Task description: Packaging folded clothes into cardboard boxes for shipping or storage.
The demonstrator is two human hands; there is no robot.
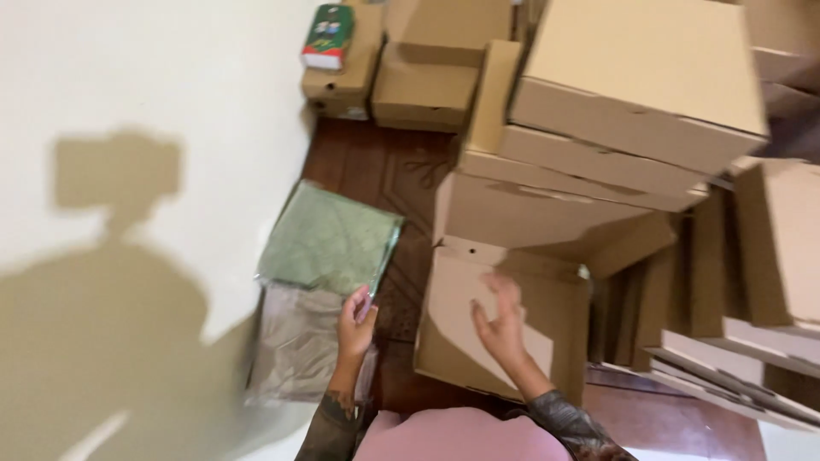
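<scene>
The left hand [355, 323] is closed on the near corner of a flat green cloth pack in clear plastic wrap [330, 240], which lies just beyond the fingers on the dark brown floor [384, 171]. A grey wrapped pack [295, 346] lies beneath it, to the left of that hand. The right hand [500, 324] is open, fingers spread and blurred, in front of an open brown cardboard box [504, 316]; whether it touches the box I cannot tell. More cardboard boxes [632, 94] are stacked beyond and to its right.
</scene>
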